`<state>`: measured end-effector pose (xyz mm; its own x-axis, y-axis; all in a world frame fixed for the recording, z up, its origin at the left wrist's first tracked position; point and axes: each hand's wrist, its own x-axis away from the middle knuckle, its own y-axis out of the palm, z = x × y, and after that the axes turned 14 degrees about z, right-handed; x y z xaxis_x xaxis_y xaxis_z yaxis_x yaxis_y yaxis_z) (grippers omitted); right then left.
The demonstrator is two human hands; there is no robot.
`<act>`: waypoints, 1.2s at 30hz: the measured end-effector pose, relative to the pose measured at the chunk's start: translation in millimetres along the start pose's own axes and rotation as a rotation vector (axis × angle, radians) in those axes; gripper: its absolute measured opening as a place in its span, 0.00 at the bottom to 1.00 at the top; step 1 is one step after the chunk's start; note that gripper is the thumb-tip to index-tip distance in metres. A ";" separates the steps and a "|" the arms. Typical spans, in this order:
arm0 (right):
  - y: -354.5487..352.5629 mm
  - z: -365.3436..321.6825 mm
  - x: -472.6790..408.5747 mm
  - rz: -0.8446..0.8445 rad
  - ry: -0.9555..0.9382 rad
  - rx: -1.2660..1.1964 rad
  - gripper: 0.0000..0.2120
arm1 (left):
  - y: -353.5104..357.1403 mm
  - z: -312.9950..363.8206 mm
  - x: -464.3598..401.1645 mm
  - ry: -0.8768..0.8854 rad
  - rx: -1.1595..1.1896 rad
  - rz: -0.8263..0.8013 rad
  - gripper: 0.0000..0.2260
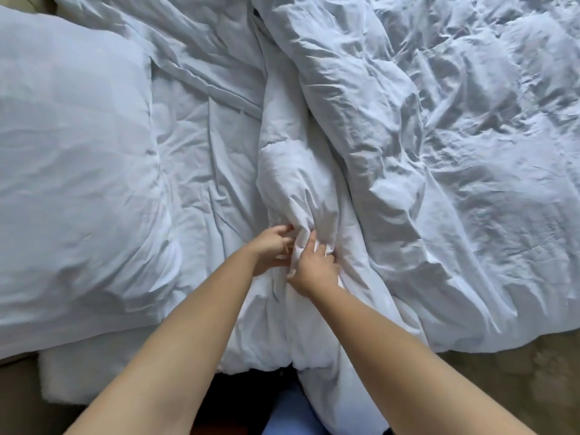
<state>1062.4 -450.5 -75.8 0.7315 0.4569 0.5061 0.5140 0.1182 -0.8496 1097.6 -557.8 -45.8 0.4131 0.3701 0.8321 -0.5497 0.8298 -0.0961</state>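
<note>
Head view: a white duvet (423, 152) lies crumpled across the middle and right of the bed. Its bunched edge forms a long ridge running from the near edge toward the far side. The left hand (271, 246) and right hand (315, 268), close together, pinch the ridge's near part with curled fingers. A large pillow (69, 167) lies at the left, well apart, with wrinkled sheet (204, 136) between.
</note>
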 end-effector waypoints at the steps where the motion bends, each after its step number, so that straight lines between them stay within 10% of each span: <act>1: -2.5 2.6 -3.4 0.077 0.009 0.009 0.40 | 1.1 2.2 -0.2 0.019 -0.043 -0.008 0.23; 7: -49.4 51.0 -4.0 0.360 0.310 -0.191 0.14 | -13.1 -6.3 -8.8 0.109 -0.318 0.329 0.23; 12: -54.7 71.3 -3.0 0.345 0.512 -0.239 0.09 | 3.8 -23.7 -23.2 -0.053 -0.204 0.249 0.43; 16: -45.4 71.7 -9.0 0.309 0.483 -0.216 0.10 | 42.1 -29.8 -26.9 -0.161 0.035 0.152 0.47; 21: -41.7 85.4 -11.0 0.288 0.389 -0.220 0.13 | 82.5 -32.1 -25.5 -0.107 -0.183 0.049 0.23; 27: -59.5 88.5 4.5 0.177 0.242 -0.279 0.16 | 89.7 -30.2 -7.7 -0.266 0.395 0.068 0.33; 36: -130.5 47.6 71.4 0.021 -0.004 -0.542 0.20 | 52.3 7.1 107.7 -0.054 0.267 0.310 0.28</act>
<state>1026.2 -391.4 64.1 0.7427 0.4579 0.4886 0.6578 -0.3622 -0.6604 1108.2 -477.5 42.6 0.1636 0.5571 0.8142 -0.8140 0.5425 -0.2076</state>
